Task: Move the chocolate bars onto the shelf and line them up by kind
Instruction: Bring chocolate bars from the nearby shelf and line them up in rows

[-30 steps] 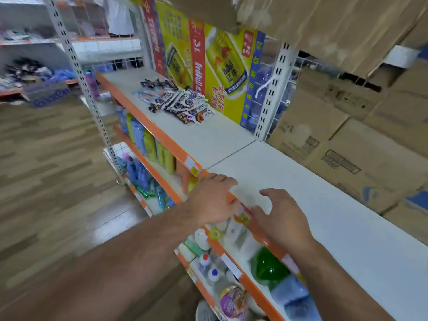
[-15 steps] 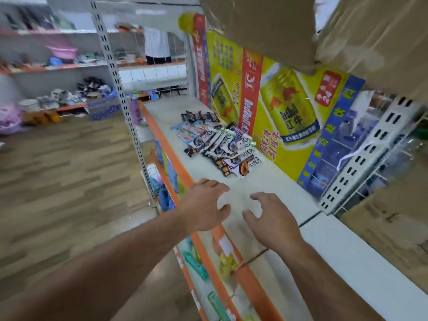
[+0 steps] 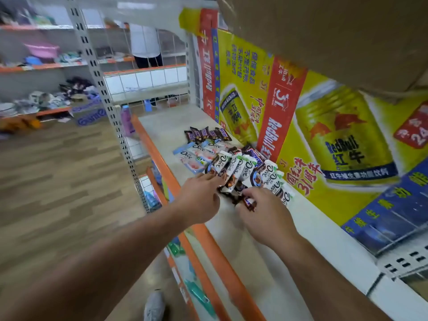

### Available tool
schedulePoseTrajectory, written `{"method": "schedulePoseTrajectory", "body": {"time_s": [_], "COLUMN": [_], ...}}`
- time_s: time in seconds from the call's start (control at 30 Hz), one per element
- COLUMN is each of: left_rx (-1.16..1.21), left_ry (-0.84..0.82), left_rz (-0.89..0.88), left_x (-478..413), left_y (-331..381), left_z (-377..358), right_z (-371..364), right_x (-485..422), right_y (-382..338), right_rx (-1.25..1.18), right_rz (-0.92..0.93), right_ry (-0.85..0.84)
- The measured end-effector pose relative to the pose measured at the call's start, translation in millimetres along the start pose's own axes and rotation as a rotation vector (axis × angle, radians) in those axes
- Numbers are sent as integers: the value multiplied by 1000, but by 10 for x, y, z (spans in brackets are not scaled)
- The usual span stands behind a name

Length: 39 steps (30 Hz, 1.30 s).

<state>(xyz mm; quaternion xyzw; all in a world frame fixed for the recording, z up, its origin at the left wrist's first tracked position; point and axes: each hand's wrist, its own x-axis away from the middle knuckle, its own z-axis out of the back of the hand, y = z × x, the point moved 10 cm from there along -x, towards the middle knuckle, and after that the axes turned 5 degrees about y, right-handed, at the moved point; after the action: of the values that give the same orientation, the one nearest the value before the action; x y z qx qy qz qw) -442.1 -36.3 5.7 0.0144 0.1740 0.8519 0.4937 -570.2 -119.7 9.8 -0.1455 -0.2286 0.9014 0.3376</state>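
- Since half a second ago, both hands have travelled up the shelf [image 3: 245, 246] from its bare stretch to the heap of chocolate bars [image 3: 234, 167]. The heap now sits in the middle of the frame rather than above the hands.
- The left hand [image 3: 200, 200] is released, its fingers stretched forward. The fingertips touch the lower left edge of the heap.
- The right hand [image 3: 262, 216] has its fingers curled and pinches a dark-wrapped bar [image 3: 249, 203] at the bottom of the heap. The bar's brand is too blurred to read.
- The heap lies on the white shelf board, between its orange front rim and the Red Bull poster [image 3: 335, 140] at the back.
- White-and-brown Dove bars [image 3: 243, 166] fan across the centre of the heap.
- Pale blue Dove bars [image 3: 193, 156] lie to their left.
- Brown Snickers bars [image 3: 207, 133] lie in a short row above them.
- Cardboard [image 3: 324, 31] fills the upper right of the frame.
- A perforated upright post [image 3: 99, 89] runs down the left centre.
- Wood-pattern floor [image 3: 58, 172] spreads at left, and a grey shoe [image 3: 154, 305] shows at the bottom edge.
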Motion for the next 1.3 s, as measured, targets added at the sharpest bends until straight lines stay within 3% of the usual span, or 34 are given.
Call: {"method": "schedulePoseTrajectory", "body": {"time_s": [0.17, 0.37, 0.53, 0.73, 0.97, 1.13, 1.3], "left_rx": [20, -132, -182, -181, 130, 323, 283], "left_ry": [-101, -214, -423, -418, -233, -215, -223], "left_rz": [-93, -586, -763, -862, -957, -860, -744], "left_x": [-621, -1143, -1239, -1314, -1391, -1446, -1484], "left_y": [-473, -549, -513, -437, -295, -291, -340], "left_z": [-8, -146, -407, -392, -237, -171, -191], "right_z": [-247, -586, -850, -885, -749, -585, -484], "right_x": [-478, -760, -747, -783, -800, -710, -504], "right_y": [-309, -579, -657, -647, -635, -480, -275], "right_rx": [27, 98, 195, 284, 284, 40, -335], "right_rz": [-77, -234, -359, -508, -579, -656, -700], "right_ry": [62, 47, -5, 16, 145, 304, 510]}}
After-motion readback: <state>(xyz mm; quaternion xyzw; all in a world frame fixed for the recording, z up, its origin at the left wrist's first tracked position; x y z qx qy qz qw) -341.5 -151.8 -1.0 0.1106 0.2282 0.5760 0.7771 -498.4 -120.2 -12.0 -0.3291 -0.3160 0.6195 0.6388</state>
